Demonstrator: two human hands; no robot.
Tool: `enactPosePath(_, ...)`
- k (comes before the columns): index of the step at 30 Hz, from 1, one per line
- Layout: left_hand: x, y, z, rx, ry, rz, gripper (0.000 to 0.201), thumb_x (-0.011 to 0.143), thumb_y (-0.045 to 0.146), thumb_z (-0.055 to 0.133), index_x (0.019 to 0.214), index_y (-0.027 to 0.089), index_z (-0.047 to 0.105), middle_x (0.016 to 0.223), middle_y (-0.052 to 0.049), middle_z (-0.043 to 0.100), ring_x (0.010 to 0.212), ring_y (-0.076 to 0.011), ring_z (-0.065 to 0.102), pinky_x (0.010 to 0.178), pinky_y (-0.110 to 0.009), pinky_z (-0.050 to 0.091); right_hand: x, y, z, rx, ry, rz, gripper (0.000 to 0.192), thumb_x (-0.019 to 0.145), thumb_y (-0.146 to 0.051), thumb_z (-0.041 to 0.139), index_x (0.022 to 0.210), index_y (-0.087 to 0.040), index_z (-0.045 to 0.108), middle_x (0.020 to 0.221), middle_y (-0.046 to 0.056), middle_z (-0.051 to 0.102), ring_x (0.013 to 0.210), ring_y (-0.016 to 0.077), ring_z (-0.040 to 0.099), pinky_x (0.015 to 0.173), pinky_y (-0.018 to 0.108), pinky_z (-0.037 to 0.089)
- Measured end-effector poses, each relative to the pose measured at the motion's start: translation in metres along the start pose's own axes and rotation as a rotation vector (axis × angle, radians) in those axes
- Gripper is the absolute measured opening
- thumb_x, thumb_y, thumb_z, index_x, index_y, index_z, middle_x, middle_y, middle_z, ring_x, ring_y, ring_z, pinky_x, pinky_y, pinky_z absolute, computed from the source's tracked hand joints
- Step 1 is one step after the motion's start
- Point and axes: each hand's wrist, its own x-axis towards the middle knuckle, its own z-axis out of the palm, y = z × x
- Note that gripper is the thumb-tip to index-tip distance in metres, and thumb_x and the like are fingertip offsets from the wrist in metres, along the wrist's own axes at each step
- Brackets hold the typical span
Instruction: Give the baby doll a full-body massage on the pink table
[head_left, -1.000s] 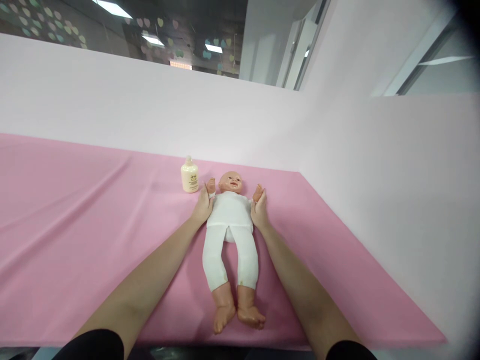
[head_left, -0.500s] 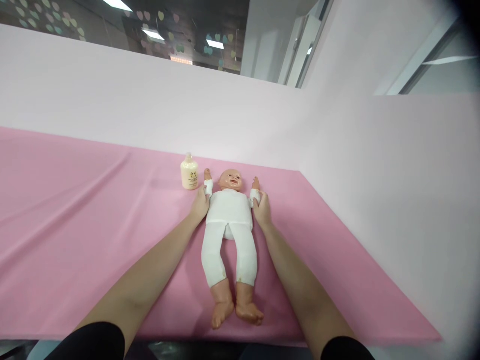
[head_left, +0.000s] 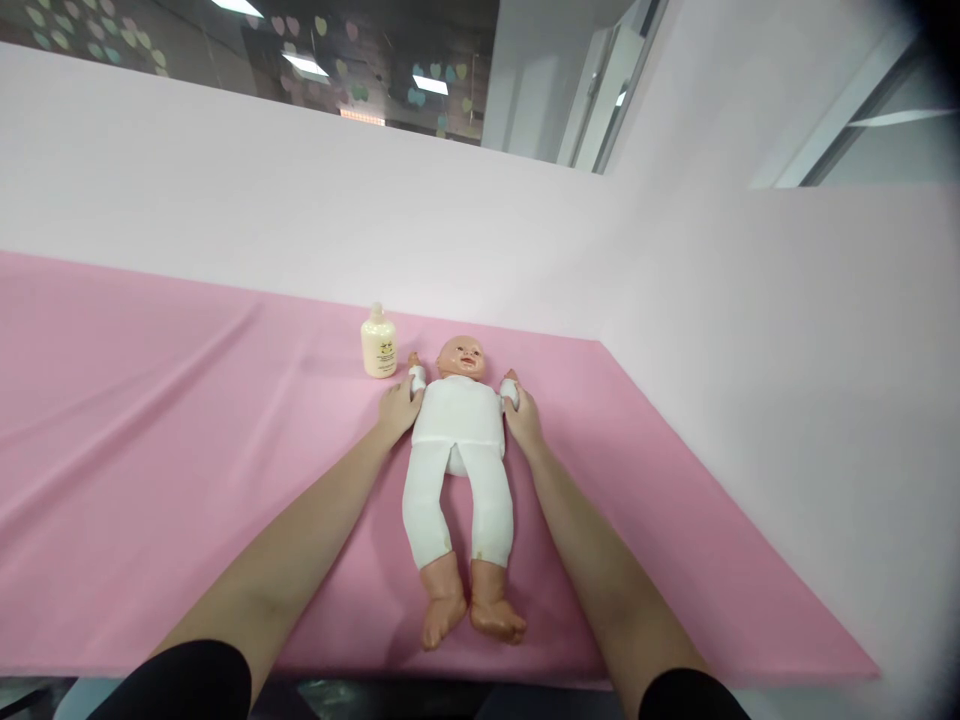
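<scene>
A baby doll (head_left: 459,412) in a white top and white trousers lies on its back on the pink sheet, head away from me and bare feet towards me. Both of its arms are raised beside its head. My left hand (head_left: 400,407) is closed around the doll's arm on the left, thumb against the white sleeve. On the other side, my right hand (head_left: 523,415) grips the doll's other sleeved arm. Some of my fingers are hidden behind the arms. A pump-less bottle of cream-coloured lotion (head_left: 379,346) stands upright just beyond my left hand.
The pink sheet (head_left: 187,450) covers the table, with a few creases on the left. A white wall (head_left: 300,200) rises along the back, and another wall (head_left: 787,400) closes off the right side. Windows sit above the back wall.
Both doll arms have tipped, their hands now looking shorter and lower beside the head. My hands keep their hold on them and have shifted slightly.
</scene>
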Motion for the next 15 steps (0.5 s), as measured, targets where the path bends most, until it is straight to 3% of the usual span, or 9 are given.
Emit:
enactPosePath(6,0.0,-0.001,0.0,-0.174,0.078,0.031,0.053,0.084,0.03,0.048,0.133,0.012,0.038,0.118,-0.018,0.06,0.109,-0.032,0.058,0.092,-0.047,0.044,-0.003,-0.008,-0.002,0.131,0.053,0.1,0.057,0.077,-0.039,0.057,0.128,-0.019,0.042,0.128,0.014,0.053,0.115,0.0268,0.054,0.098,0.045,0.044)
enactPosePath(11,-0.002,0.001,0.003,-0.42,0.238,0.175,0.078,0.075,0.036,0.063,0.14,0.015,0.024,0.123,-0.016,0.053,0.113,-0.0268,0.054,0.095,-0.042,0.043,-0.005,-0.024,-0.003,0.312,0.172,-0.033,0.073,0.074,-0.037,0.064,0.134,-0.019,0.025,0.128,0.017,0.048,0.107,0.0214,0.056,0.089,0.037,0.049)
enactPosePath(15,-0.007,0.008,-0.001,-0.408,0.355,0.277,0.079,0.066,0.041,0.072,0.131,0.016,0.035,0.115,-0.012,0.053,0.11,-0.026,0.052,0.098,-0.043,0.04,-0.011,-0.035,-0.008,0.249,0.242,-0.193,0.062,0.072,-0.036,0.067,0.124,-0.019,0.037,0.114,0.012,0.054,0.097,0.0196,0.056,0.087,0.036,0.048)
